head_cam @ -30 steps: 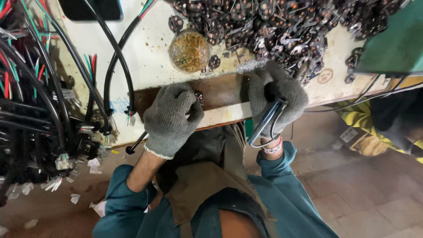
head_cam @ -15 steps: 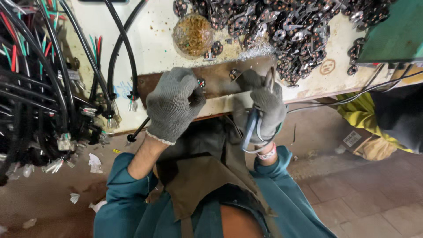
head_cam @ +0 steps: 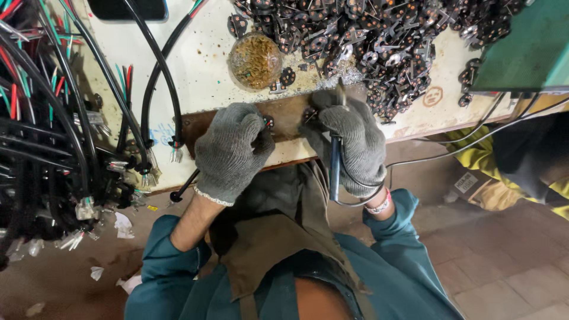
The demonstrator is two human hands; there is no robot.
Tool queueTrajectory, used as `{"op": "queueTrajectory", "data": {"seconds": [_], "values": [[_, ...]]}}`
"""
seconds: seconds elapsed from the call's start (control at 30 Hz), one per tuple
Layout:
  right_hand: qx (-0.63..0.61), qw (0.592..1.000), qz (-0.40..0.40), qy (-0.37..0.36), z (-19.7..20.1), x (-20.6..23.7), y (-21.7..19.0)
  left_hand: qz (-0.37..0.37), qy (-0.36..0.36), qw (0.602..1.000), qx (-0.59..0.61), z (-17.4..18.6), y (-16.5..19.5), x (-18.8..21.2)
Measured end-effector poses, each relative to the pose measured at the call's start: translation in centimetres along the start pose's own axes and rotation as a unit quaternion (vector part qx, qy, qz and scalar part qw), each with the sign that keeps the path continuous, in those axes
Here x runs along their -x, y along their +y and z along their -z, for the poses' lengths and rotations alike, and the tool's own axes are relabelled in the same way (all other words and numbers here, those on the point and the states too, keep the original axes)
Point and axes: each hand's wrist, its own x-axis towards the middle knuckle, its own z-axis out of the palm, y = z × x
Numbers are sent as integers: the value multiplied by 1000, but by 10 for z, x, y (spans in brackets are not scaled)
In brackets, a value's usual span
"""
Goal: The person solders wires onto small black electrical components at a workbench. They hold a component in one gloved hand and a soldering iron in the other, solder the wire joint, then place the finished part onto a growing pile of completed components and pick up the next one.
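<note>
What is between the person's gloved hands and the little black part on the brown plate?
Nothing visible. The left hand pinches the small black part directly on the brown plate, and the right hand, gripping a pen-like tool, rests beside it.

We wear grey knit gloves on the left hand (head_cam: 232,151) and right hand (head_cam: 351,145), teal sleeves pushed up, an olive-brown apron, and a beaded wristband

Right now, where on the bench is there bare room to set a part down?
Bare white top between the black cables and the round dish. Crowded: the parts pile and the brown plate under both hands.
</note>
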Motion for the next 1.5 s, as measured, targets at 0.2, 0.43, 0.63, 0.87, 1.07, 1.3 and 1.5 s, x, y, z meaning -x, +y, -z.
{"op": "queueTrajectory", "data": {"seconds": [0.2,0.43,0.63,0.87,1.07,1.3,1.5], "values": [[-21,994,30,-107,11,-10,15,-12,21,1000,-12,-2,-3,1],[150,974,98,-139,-6,13,-10,-9,28,999,-18,0,0,-3],[-14,996,-55,69,-21,20,2,3,-26,1000,-16,2,6,4],[-46,994,-93,37,-18,35,-6,1,-45,999,-14,-10,18,1],[-12,997,-70,5,-52,44,14,11,-86,996,-20,-6,18,3],[-168,976,-58,129,-65,45,19,62,66,973,-211,6,13,68],[-226,943,-54,239,-69,52,19,-32,-17,958,-286,59,42,34]]}}
